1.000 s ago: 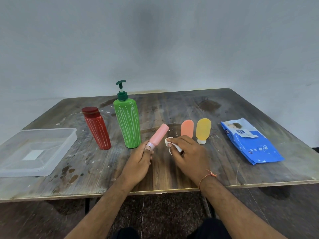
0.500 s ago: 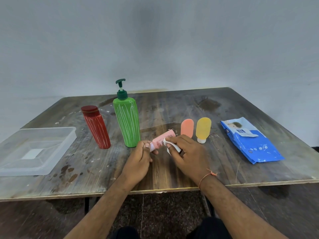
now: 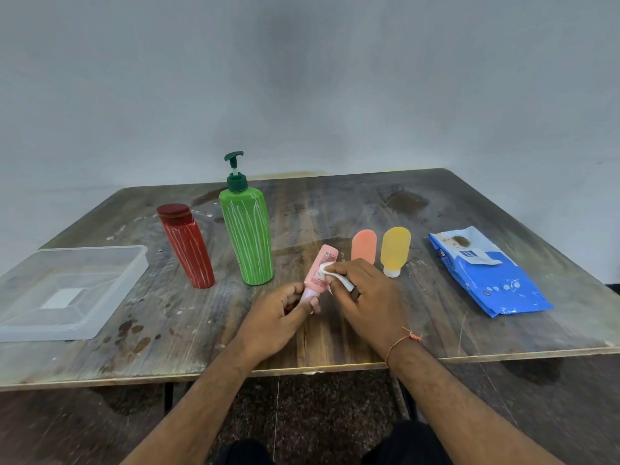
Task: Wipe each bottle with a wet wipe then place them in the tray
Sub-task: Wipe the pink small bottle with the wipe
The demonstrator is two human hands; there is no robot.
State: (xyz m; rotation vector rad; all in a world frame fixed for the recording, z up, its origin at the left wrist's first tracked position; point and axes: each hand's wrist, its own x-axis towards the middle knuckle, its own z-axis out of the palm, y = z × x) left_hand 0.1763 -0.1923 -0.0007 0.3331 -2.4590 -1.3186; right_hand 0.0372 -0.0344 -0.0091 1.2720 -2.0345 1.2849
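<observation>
My left hand (image 3: pixel 275 317) grips the lower, capped end of a small pink bottle (image 3: pixel 320 270), which tilts up and away from me above the table. My right hand (image 3: pixel 365 297) pinches a white wet wipe (image 3: pixel 330 271) and presses it against the bottle's right side. A red bottle (image 3: pixel 188 246) and a tall green pump bottle (image 3: pixel 246 236) stand to the left. An orange bottle (image 3: pixel 364 245) and a yellow bottle (image 3: pixel 395 250) stand cap-down just behind my right hand. The clear plastic tray (image 3: pixel 110 286) lies at the far left with nothing in it.
A blue wet-wipe pack (image 3: pixel 493 280) lies flat on the right of the worn wooden table (image 3: pixel 335 209). Dark stains mark the wood near the tray. The table's near edge runs just below my wrists.
The pink bottle has swung from pointing right to tilting up and away, label now facing me. My right hand's wipe has moved onto the bottle's upper side.
</observation>
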